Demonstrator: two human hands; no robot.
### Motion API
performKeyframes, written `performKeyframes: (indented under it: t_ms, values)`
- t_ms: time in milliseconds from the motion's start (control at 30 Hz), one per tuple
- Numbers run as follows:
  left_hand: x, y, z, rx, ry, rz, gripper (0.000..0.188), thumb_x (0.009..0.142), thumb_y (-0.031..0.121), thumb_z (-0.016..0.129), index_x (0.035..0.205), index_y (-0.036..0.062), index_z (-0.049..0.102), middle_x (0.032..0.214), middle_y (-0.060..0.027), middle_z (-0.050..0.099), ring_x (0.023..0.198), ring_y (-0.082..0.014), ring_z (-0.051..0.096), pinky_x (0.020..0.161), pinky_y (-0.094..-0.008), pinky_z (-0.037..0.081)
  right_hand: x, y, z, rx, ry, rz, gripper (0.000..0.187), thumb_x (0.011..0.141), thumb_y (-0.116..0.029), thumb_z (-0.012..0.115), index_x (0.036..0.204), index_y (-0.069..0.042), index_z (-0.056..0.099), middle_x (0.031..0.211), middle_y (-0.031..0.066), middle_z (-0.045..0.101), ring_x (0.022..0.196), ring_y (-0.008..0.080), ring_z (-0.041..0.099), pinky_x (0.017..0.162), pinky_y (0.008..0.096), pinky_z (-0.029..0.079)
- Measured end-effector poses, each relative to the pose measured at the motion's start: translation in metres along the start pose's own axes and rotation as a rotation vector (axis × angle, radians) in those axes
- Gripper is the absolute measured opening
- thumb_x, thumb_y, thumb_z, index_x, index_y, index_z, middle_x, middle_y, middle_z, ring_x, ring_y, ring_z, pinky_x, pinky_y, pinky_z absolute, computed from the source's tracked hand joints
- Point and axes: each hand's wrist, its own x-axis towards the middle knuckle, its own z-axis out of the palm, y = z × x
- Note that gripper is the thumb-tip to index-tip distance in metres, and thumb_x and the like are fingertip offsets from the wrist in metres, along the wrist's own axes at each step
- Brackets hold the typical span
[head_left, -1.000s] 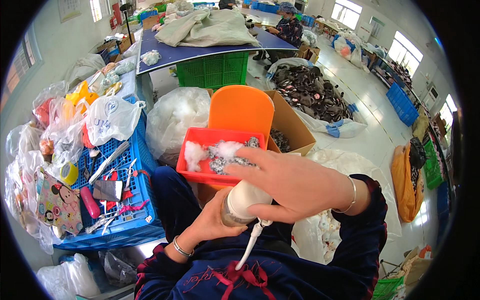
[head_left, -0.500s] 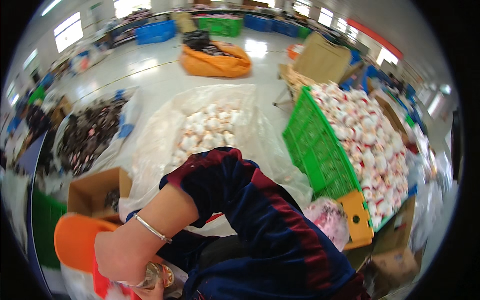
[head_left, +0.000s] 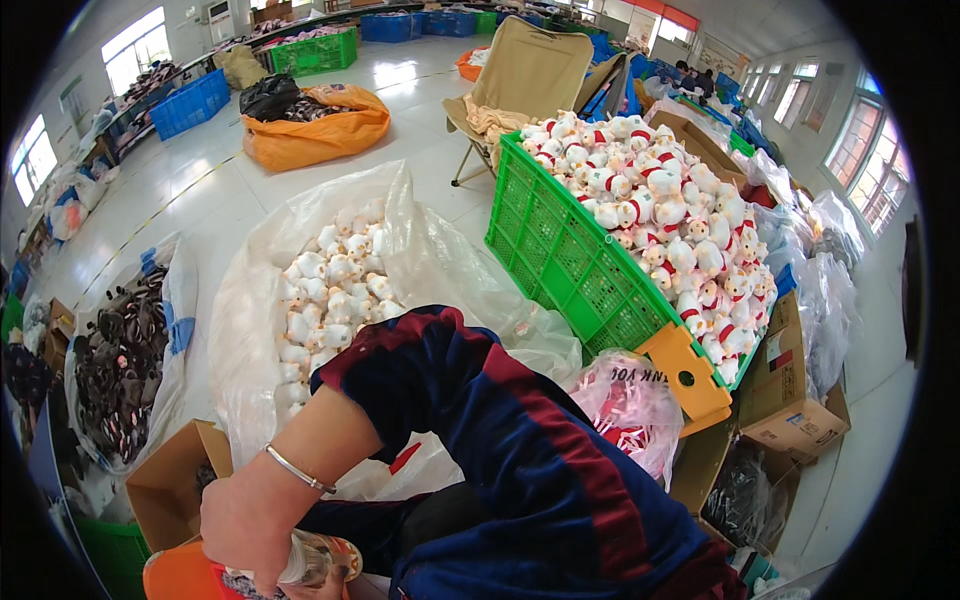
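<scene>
My right arm, in a navy velvet sleeve with a maroon stripe and a metal bangle at the wrist, bends across to the lower left. My right hand curls down over one end of a clear jar with a patterned, gold-toned end; its fingers are largely hidden behind it. At the bottom edge, fingers of my left hand close around the jar from below, the rest cut off by the frame. Next to them are a red container and an orange rounded object.
A clear plastic sack of white plush toys lies ahead. To the right, a tilted green crate brims with white-and-red plush toys. A pink plastic bag, cardboard box, dark-piece sack, folding chair and orange sack surround me.
My view has swung to the right, so the room has shifted left and sharpened. Both hands keep about the same pose at the jar; less of the orange object shows.
</scene>
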Motion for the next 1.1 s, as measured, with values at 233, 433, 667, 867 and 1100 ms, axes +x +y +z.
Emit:
performKeyframes:
  t_ms: [233,433,667,867,1100]
  values:
    - [0.011,-0.004,0.007,-0.036,-0.013,-0.009,0.087,0.066,0.025,0.092,0.134,-0.0076,0.047,0.136,-0.0221,0.048,0.124,-0.0286,0.049,0.104,-0.0422,0.041,0.012,0.019,0.011,-0.157,-0.015,-0.135,0.051,0.081,-0.048,0.072,0.116,-0.011,0.066,0.109,0.0191,0.07,0.086,0.0384,0.07,0.068,0.0528,0.053]
    - [0.002,0.021,0.008,-0.158,-0.021,-0.038,0.085,0.066,0.024,0.092,0.132,-0.008,0.049,0.136,-0.0214,0.048,0.124,-0.029,0.048,0.103,-0.0424,0.042,-0.003,0.012,-0.01,-0.031,-0.086,-0.127,0.043,0.073,-0.04,0.063,0.083,0.001,0.072,0.081,0.0194,0.07,0.081,0.0398,0.068,0.074,0.0469,0.053]
    - [-0.017,0.013,-0.005,-0.086,-0.018,-0.093,0.063,0.065,0.024,0.089,0.116,-0.0006,0.061,0.108,-0.0107,0.069,0.101,-0.0198,0.066,0.088,-0.0363,0.053,0.011,0.002,0.006,0.197,-0.148,-0.158,0.043,0.09,-0.04,0.057,0.094,0.003,0.061,0.078,0.0219,0.065,0.078,0.0412,0.064,0.07,0.0464,0.051]
    - [-0.058,-0.016,-0.012,-0.262,0.093,0.096,0.095,0.066,0.014,0.089,0.142,0.0031,0.033,0.13,-0.0105,0.053,0.121,-0.0199,0.053,0.1,-0.0373,0.046,0.031,-0.023,-0.003,0.152,-0.34,-0.423,0.042,0.088,-0.033,0.065,0.113,-0.001,0.057,0.094,0.0174,0.063,0.089,0.0364,0.062,0.075,0.0426,0.051]
    - [-0.118,-0.03,-0.026,-0.275,0.302,0.12,0.095,0.067,0.017,0.089,0.142,0.0029,0.033,0.131,-0.0116,0.051,0.123,-0.0216,0.051,0.104,-0.037,0.042,0.088,-0.064,-0.011,0.211,-0.366,-0.591,0.033,0.085,-0.021,0.065,0.107,0.002,0.058,0.099,0.0182,0.062,0.095,0.0365,0.062,0.081,0.0431,0.051]
